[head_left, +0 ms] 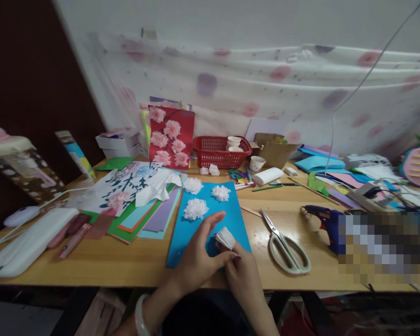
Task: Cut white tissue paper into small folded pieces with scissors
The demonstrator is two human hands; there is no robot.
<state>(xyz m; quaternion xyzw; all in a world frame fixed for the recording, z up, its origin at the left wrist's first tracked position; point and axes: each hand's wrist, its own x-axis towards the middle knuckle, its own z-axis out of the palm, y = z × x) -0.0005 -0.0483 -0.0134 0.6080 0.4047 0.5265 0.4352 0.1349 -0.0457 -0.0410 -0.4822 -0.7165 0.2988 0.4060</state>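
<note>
A blue sheet (210, 210) lies on the wooden table with three fluffy white paper flowers on it: one at top left (193, 185), one at top right (220, 192) and one at mid left (195, 209). Over the sheet's lower right, my right hand (243, 270) is closed around the base of a folded white paper bundle (226, 238). My left hand (201, 249) is beside it, fingers apart and curved to the bundle's left, its thumb near the right hand's fingertips.
Scissors (289, 252) and a blue glue gun (325, 224) lie to the right. Coloured paper sheets (157, 214) are stacked at left. A red basket (222, 153), a paper cup (257, 163) and a red flower card (171, 135) stand at the back.
</note>
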